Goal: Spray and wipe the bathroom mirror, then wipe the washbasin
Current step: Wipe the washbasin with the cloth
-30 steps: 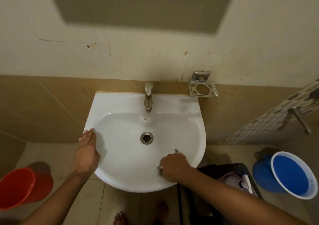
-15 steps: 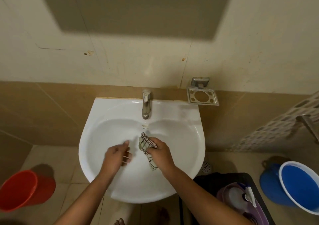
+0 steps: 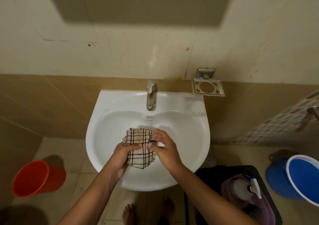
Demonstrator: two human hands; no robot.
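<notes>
A white washbasin (image 3: pixel 193 126) hangs on the wall below a metal tap (image 3: pixel 151 97). Over the bowl, both hands hold a beige checked cloth (image 3: pixel 138 138) with dark lines. My left hand (image 3: pixel 124 154) grips its lower left part. My right hand (image 3: pixel 164 147) pinches its right edge. The cloth is spread and partly folded between them, covering the drain. The mirror is out of view; only its shadow shows on the wall. A white spray bottle (image 3: pixel 248 186) lies in a purple basket at lower right.
A metal soap holder (image 3: pixel 208 86) is fixed to the wall right of the tap. A red bucket (image 3: pixel 34 178) stands on the floor at left, a blue bucket (image 3: pixel 303 178) at right. The purple basket (image 3: pixel 229 186) sits on a black stand. My bare feet show below the basin.
My left hand left the basin's rim and joined the right hand over the bowl. The cloth, bunched in the right hand before, is now opened out between both hands.
</notes>
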